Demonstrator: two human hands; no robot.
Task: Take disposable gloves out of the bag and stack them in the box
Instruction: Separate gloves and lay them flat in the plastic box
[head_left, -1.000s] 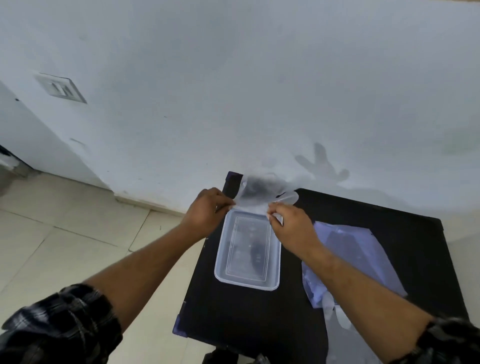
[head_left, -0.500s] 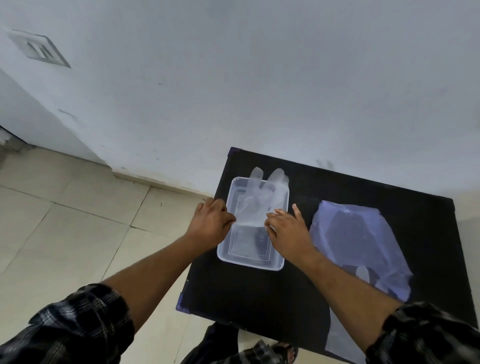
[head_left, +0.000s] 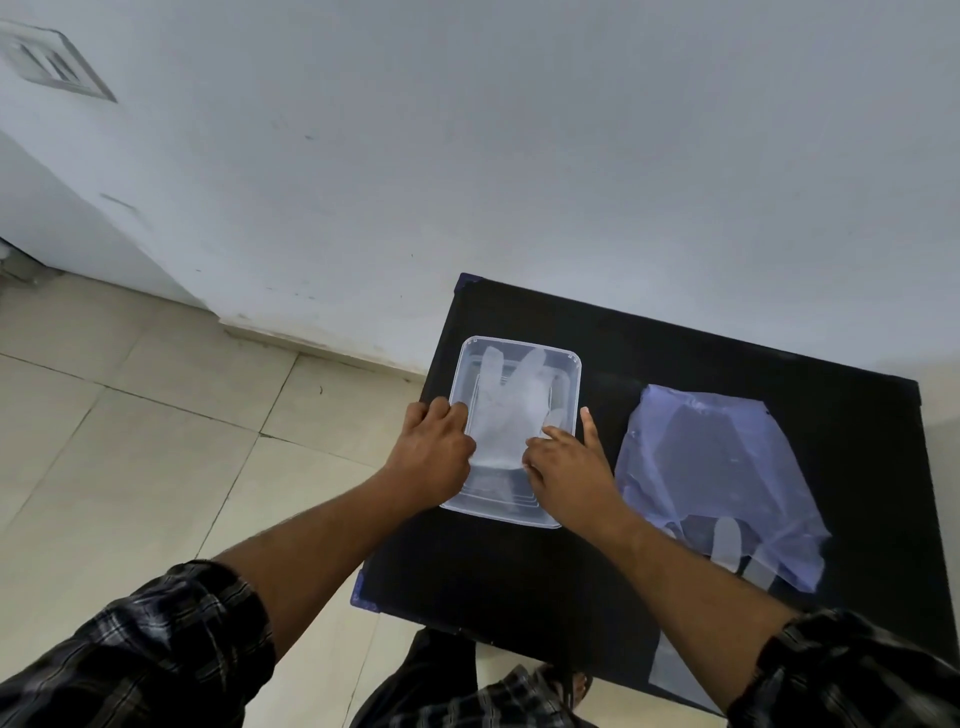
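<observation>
A clear rectangular plastic box (head_left: 519, 349) stands on the left part of a black table (head_left: 519, 577). A translucent disposable glove (head_left: 506, 410) lies flat inside the box, fingers pointing toward the wall. My left hand (head_left: 434, 454) rests on the glove's left cuff edge at the box's left rim. My right hand (head_left: 569, 467) presses the glove's right cuff edge, index finger stretched over the right rim. A bluish translucent plastic bag (head_left: 727, 467) lies flat to the right, with glove fingers (head_left: 727, 545) showing at its near end.
The table stands against a pale wall (head_left: 519, 156). Beige floor tiles (head_left: 130, 441) lie to the left. A thin plastic sheet (head_left: 670, 670) hangs over the table's near edge. My legs and foot show below the table edge.
The glove, held up over the box's far end a second ago, has been lowered flat into the box. Both hands came down with it and now press its cuff.
</observation>
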